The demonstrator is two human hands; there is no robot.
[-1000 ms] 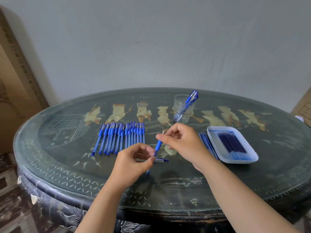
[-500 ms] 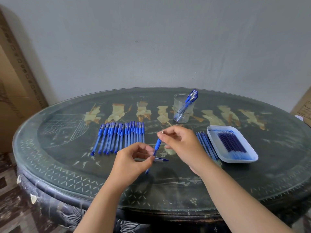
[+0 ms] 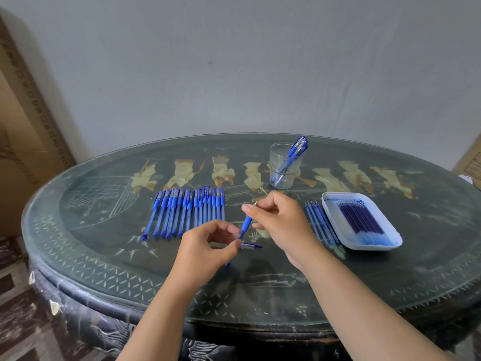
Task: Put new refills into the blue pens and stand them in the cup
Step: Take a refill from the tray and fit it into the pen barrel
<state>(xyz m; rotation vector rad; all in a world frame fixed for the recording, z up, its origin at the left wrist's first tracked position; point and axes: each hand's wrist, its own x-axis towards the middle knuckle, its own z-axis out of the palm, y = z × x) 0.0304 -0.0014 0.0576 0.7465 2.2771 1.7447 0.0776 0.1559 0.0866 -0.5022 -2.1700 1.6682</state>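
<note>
The left grip [image 3: 208,246] has thumb and forefinger curled in a pinch on the lower part of a blue pen [image 3: 246,225], its other fingers bent loosely behind. The right grip [image 3: 281,222] pinches the same pen higher up, near the metal tip, which points up and away from the person past the right grip's fingertips. The pen hangs tilted between both grips above the surface [image 3: 104,256], its lower end showing just below the left grip. A small clear cap [image 3: 251,246] with a blue end sits right at the left grip's fingertips; whether it is held or lies on the surface cannot be told. Left of both grips, a little farther from the person, lies a row of blue pens [image 3: 187,212], side by side. Beyond the right grip stands a clear cup [image 3: 279,162] with a few capped pens [image 3: 296,151] leaning in it. Just right of the right grip lie some loose refills [image 3: 318,222], and right of those a white tray [image 3: 372,246] holding a bundle of dark blue refills [image 3: 361,217]
</note>
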